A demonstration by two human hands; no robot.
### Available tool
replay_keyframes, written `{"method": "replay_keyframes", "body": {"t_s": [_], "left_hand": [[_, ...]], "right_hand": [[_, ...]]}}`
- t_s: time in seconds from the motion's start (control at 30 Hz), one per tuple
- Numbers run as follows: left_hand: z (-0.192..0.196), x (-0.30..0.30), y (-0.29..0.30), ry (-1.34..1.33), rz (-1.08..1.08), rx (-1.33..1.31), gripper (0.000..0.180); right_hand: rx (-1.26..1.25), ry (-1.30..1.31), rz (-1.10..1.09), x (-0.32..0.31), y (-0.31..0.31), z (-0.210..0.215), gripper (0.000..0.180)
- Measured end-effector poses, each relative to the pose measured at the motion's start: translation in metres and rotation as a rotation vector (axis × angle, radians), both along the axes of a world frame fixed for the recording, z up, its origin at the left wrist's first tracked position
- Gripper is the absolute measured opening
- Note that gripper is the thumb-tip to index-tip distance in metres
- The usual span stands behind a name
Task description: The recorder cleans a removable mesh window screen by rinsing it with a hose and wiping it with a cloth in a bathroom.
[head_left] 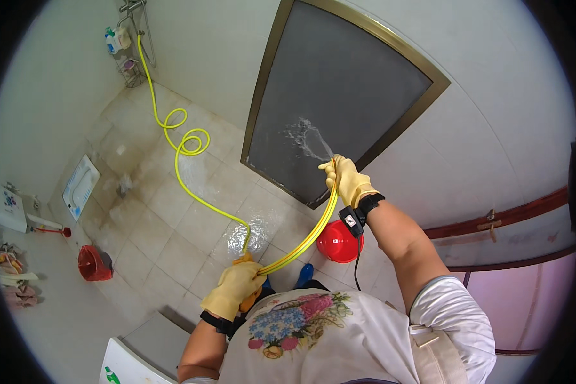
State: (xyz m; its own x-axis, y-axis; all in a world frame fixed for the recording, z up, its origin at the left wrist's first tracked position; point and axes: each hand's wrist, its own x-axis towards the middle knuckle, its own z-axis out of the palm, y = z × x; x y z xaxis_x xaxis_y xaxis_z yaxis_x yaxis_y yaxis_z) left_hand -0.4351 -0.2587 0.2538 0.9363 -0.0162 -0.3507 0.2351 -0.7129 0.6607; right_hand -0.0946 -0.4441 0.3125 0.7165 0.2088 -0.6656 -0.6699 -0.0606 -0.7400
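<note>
My right hand point(345, 180), in a pale yellow rubber glove, is closed around the end of a yellow-green hose point(206, 206). Water shoots from that end onto a large dark screen panel point(339, 70) with a gold-brown frame, splashing on its lower part. The panel leans against the wall. Lower left, my left hand point(233, 288), gloved alike, grips gathered lengths of the same hose, which arc across to my right hand. Something orange shows beneath the left glove; its kind is hidden. From my left hand the hose runs in loose loops over the floor to the tap point(131, 6).
A red bucket point(339, 243) stands on the tiled floor below my right forearm. To the left are a squat toilet point(81, 187) and a red bin point(95, 262). Bottles point(116, 40) sit on a wall rack. A white cabinet point(131, 365) is near lower left. The tiles are wet.
</note>
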Motion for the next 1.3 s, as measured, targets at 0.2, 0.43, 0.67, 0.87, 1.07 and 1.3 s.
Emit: {"method": "replay_keyframes", "body": {"t_s": [0.2, 0.43, 0.67, 0.87, 1.07, 1.3], "left_hand": [[0.007, 0.014, -0.003, -0.094, 0.019, -0.04, 0.028], [0.012, 0.034, 0.004, -0.151, 0.082, -0.076, 0.029], [0.018, 0.028, 0.006, -0.068, 0.08, 0.011, 0.027], [-0.007, 0.021, 0.007, -0.086, 0.099, -0.037, 0.027], [-0.001, 0.042, 0.005, -0.063, 0.119, -0.076, 0.028], [0.001, 0.063, -0.012, 0.094, 0.2, -0.019, 0.027]], "right_hand": [[0.086, -0.151, -0.026, 0.021, 0.026, 0.048, 0.051], [0.059, -0.269, 0.007, 0.029, 0.073, 0.095, 0.05], [0.007, -0.151, 0.077, 0.034, 0.061, 0.045, 0.051], [0.001, -0.098, 0.052, 0.035, 0.07, 0.044, 0.049], [-0.01, -0.128, 0.08, 0.052, 0.079, 0.04, 0.045], [-0.133, 0.065, 0.229, 0.09, 0.055, -0.041, 0.045]]}}
